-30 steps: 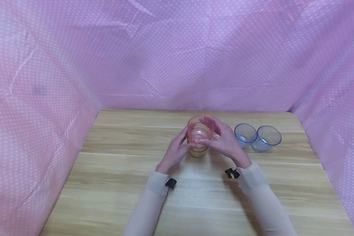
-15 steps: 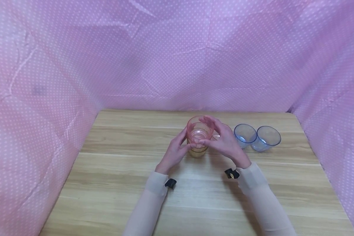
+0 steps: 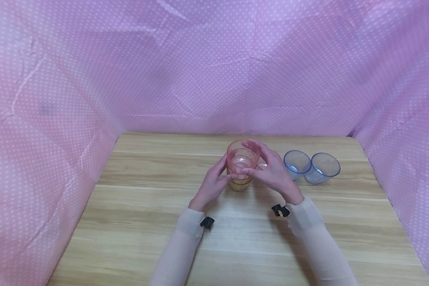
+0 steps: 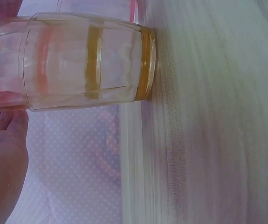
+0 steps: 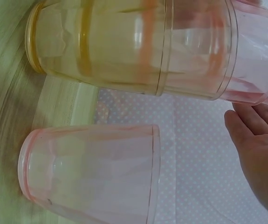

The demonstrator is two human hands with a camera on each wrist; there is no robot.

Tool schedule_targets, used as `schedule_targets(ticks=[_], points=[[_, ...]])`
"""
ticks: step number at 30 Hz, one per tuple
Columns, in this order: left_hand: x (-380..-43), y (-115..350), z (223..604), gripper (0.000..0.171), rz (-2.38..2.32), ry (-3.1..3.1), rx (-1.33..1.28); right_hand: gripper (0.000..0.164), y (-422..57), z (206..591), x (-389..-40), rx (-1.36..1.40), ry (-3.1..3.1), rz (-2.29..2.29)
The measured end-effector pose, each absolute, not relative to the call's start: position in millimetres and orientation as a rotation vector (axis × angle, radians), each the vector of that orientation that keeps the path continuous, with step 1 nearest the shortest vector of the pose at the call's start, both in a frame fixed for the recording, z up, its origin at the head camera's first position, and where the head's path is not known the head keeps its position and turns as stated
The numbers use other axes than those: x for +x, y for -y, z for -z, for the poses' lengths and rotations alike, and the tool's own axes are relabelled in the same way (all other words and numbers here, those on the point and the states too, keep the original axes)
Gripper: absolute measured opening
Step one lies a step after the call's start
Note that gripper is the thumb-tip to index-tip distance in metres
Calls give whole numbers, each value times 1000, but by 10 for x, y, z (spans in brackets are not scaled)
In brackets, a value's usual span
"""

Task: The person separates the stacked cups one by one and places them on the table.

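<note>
A nested stack of clear tinted cups stands upright on the table, with a pink cup (image 3: 241,160) on top and a yellow cup (image 3: 240,185) at the bottom. My left hand (image 3: 211,182) holds the top pink cup from the left, and my right hand (image 3: 274,171) holds it from the right, thumbs toward me. In the left wrist view, the yellow cup (image 4: 117,58) has its base on the tabletop; coloured bands show other cups nested within. Another pink cup (image 5: 92,170) stands apart beside the stack, mostly hidden behind my right hand in the head view.
Two blue cups (image 3: 297,162) (image 3: 323,169) stand upright side by side to the right of my right hand. Pink dotted cloth (image 3: 214,71) hangs behind and along both sides of the wooden table (image 3: 146,222).
</note>
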State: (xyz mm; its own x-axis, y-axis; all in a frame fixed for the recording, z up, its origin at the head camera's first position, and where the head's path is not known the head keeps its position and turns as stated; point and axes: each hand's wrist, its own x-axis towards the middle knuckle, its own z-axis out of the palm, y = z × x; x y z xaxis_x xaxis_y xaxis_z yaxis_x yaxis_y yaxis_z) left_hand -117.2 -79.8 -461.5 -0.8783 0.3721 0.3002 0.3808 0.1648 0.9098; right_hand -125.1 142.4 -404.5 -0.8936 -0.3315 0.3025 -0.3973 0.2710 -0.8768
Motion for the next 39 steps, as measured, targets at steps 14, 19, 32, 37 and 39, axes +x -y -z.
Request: schedule_targets(ticks=[14, 19, 32, 37, 39], points=[[-1152, 794, 4621, 78, 1881, 2393, -757, 86, -1413, 4038, -1207, 685, 2375, -1778], [-1158, 791, 4635, 78, 1888, 2374, -774, 85, -1411, 4022, -1193, 673, 2352, -1789], [-1148, 792, 4641, 75, 1904, 2368, -750, 88, -1393, 3960, -1160, 675, 2286, -1820], [-1147, 787, 4635, 74, 1911, 2378, -733, 89, -1400, 3923, -1137, 696, 2251, -1823], [-1151, 784, 4642, 74, 1919, 2379, -726, 89, -1400, 3908, -1129, 707, 2235, -1828]])
